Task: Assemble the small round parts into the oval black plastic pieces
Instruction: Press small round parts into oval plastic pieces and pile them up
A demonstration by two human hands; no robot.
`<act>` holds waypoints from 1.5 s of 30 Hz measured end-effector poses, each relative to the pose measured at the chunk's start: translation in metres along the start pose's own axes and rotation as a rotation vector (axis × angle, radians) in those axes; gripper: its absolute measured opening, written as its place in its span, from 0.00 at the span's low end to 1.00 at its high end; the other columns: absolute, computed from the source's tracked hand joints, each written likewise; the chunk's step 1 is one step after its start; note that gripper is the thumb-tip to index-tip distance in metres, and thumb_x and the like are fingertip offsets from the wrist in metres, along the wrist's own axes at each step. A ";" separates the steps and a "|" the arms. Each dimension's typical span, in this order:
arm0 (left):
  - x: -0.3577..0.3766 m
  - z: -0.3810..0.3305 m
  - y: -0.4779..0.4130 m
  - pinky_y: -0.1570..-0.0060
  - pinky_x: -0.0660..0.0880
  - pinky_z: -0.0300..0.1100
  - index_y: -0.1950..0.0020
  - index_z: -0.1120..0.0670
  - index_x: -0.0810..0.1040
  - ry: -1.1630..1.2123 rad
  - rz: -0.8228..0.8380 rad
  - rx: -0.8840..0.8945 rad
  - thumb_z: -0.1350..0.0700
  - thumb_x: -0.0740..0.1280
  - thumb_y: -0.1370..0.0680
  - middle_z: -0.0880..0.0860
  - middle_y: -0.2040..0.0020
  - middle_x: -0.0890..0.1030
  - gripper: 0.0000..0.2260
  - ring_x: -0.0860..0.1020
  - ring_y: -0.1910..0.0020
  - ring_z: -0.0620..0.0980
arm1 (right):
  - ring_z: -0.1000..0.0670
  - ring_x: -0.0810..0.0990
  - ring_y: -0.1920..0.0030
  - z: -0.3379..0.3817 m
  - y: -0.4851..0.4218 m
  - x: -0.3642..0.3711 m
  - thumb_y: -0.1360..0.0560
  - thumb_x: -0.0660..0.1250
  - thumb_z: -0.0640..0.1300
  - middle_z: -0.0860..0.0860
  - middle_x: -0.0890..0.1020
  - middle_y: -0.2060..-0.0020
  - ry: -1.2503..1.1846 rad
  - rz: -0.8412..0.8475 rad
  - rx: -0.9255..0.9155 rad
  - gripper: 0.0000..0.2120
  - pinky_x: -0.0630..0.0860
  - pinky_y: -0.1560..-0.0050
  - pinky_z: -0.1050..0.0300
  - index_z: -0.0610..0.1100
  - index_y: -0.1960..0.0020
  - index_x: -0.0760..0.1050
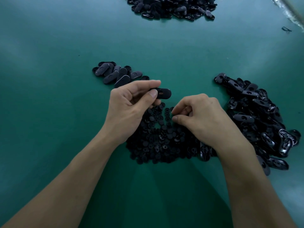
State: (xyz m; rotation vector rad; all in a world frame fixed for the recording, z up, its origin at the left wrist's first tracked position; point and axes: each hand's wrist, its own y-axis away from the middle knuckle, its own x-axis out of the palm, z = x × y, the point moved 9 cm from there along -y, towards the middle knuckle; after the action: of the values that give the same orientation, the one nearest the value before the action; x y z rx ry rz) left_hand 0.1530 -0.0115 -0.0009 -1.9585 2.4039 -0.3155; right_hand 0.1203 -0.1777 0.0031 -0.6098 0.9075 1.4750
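My left hand (130, 104) pinches one oval black plastic piece (163, 93) between thumb and fingers, holding it above the table with its slotted side facing me. My right hand (199, 116) hovers low over the heap of small round parts (158, 137), with thumb and forefinger curled together at the heap's top edge; whether a round part sits between them is hidden. The heap spreads between my two wrists.
A small pile of oval pieces (115, 74) lies just behind my left hand. A larger pile of oval pieces (256, 116) lies to the right of my right hand. Another big heap (171, 7) sits at the far edge of the green table (49, 79).
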 end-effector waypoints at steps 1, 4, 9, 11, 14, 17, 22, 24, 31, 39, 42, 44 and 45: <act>0.000 0.000 0.000 0.56 0.77 0.32 0.44 0.54 0.82 0.005 0.000 0.001 0.66 0.68 0.21 0.49 0.55 0.87 0.10 0.85 0.59 0.45 | 0.62 0.77 0.63 -0.001 0.000 0.001 0.26 0.75 0.45 0.58 0.80 0.65 -0.010 0.001 0.006 0.06 0.68 0.63 0.71 0.55 0.58 0.81; -0.001 0.000 0.000 0.56 0.78 0.32 0.46 0.54 0.83 0.014 -0.005 0.008 0.66 0.69 0.21 0.49 0.56 0.87 0.09 0.85 0.59 0.46 | 0.61 0.76 0.63 -0.001 0.000 0.003 0.24 0.73 0.45 0.58 0.79 0.64 -0.010 -0.009 0.009 0.04 0.68 0.65 0.68 0.53 0.55 0.81; -0.001 -0.002 0.000 0.57 0.77 0.32 0.47 0.54 0.82 0.004 -0.004 0.015 0.66 0.69 0.22 0.48 0.57 0.86 0.09 0.85 0.60 0.45 | 0.58 0.78 0.60 -0.001 0.001 0.000 0.25 0.74 0.51 0.57 0.80 0.63 0.017 -0.046 0.028 0.05 0.75 0.60 0.60 0.52 0.54 0.81; 0.000 -0.002 0.000 0.57 0.77 0.32 0.47 0.53 0.82 -0.004 -0.003 0.016 0.66 0.69 0.22 0.48 0.57 0.86 0.09 0.84 0.60 0.45 | 0.55 0.80 0.59 -0.001 0.001 0.001 0.24 0.73 0.51 0.56 0.81 0.62 0.022 -0.045 0.040 0.05 0.78 0.57 0.55 0.50 0.54 0.81; 0.000 -0.002 0.000 0.57 0.77 0.32 0.47 0.53 0.82 -0.011 -0.007 0.017 0.66 0.69 0.22 0.47 0.57 0.86 0.09 0.84 0.60 0.45 | 0.52 0.80 0.57 0.001 0.001 0.004 0.23 0.72 0.51 0.53 0.81 0.59 0.037 -0.037 0.049 0.05 0.79 0.53 0.52 0.50 0.55 0.81; 0.000 -0.001 0.000 0.57 0.77 0.32 0.47 0.54 0.82 -0.010 -0.011 0.016 0.66 0.69 0.22 0.47 0.57 0.86 0.09 0.85 0.60 0.45 | 0.51 0.79 0.57 0.002 0.001 0.005 0.22 0.70 0.50 0.54 0.81 0.59 0.034 -0.024 0.052 0.06 0.79 0.53 0.50 0.50 0.56 0.79; -0.003 0.000 -0.001 0.54 0.79 0.35 0.48 0.52 0.83 -0.001 -0.027 0.019 0.65 0.71 0.24 0.48 0.57 0.86 0.09 0.85 0.59 0.47 | 0.51 0.77 0.59 0.007 0.004 -0.002 0.19 0.65 0.49 0.53 0.79 0.60 0.002 -0.082 0.011 0.06 0.74 0.59 0.51 0.50 0.54 0.72; -0.004 0.000 -0.001 0.52 0.80 0.37 0.48 0.52 0.83 0.014 -0.031 0.021 0.65 0.72 0.24 0.49 0.56 0.87 0.09 0.85 0.58 0.48 | 0.53 0.78 0.60 0.010 0.005 -0.010 0.19 0.65 0.47 0.52 0.80 0.60 -0.051 -0.144 -0.025 0.06 0.75 0.60 0.54 0.51 0.55 0.71; -0.005 0.001 0.000 0.54 0.80 0.38 0.49 0.56 0.83 0.072 -0.047 0.016 0.67 0.72 0.25 0.52 0.56 0.87 0.09 0.86 0.59 0.51 | 0.65 0.80 0.59 0.018 0.007 -0.026 0.23 0.72 0.44 0.63 0.81 0.64 -0.191 -0.229 -0.117 0.05 0.73 0.56 0.76 0.50 0.48 0.84; -0.003 0.000 0.000 0.60 0.80 0.35 0.50 0.57 0.82 0.054 -0.047 0.002 0.67 0.74 0.27 0.49 0.63 0.85 0.09 0.85 0.63 0.49 | 0.56 0.82 0.64 0.031 0.013 -0.039 0.23 0.73 0.44 0.56 0.83 0.67 -0.368 -0.294 -0.213 0.03 0.80 0.58 0.57 0.52 0.53 0.84; -0.003 0.000 0.000 0.61 0.79 0.34 0.50 0.57 0.82 0.047 -0.053 -0.004 0.67 0.74 0.27 0.48 0.64 0.85 0.09 0.85 0.64 0.48 | 0.60 0.82 0.62 0.034 0.013 -0.037 0.24 0.72 0.40 0.59 0.84 0.65 -0.388 -0.297 -0.218 0.05 0.77 0.58 0.66 0.50 0.53 0.84; -0.003 0.000 0.000 0.60 0.79 0.34 0.50 0.57 0.82 0.051 -0.052 -0.007 0.67 0.74 0.27 0.48 0.63 0.85 0.09 0.85 0.64 0.48 | 0.59 0.82 0.63 0.035 0.014 -0.035 0.24 0.72 0.41 0.58 0.84 0.65 -0.406 -0.293 -0.217 0.04 0.79 0.58 0.65 0.48 0.53 0.84; -0.003 0.000 0.000 0.60 0.79 0.34 0.50 0.57 0.82 0.052 -0.048 -0.005 0.68 0.73 0.26 0.48 0.63 0.85 0.09 0.85 0.64 0.48 | 0.59 0.82 0.63 0.036 0.014 -0.034 0.24 0.73 0.41 0.58 0.84 0.65 -0.410 -0.291 -0.219 0.03 0.79 0.59 0.64 0.48 0.54 0.84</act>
State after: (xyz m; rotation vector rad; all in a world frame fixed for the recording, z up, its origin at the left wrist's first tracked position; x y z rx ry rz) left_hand 0.1539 -0.0089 -0.0013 -2.0379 2.3937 -0.3662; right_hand 0.1154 -0.1669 0.0532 -0.5441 0.3267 1.3728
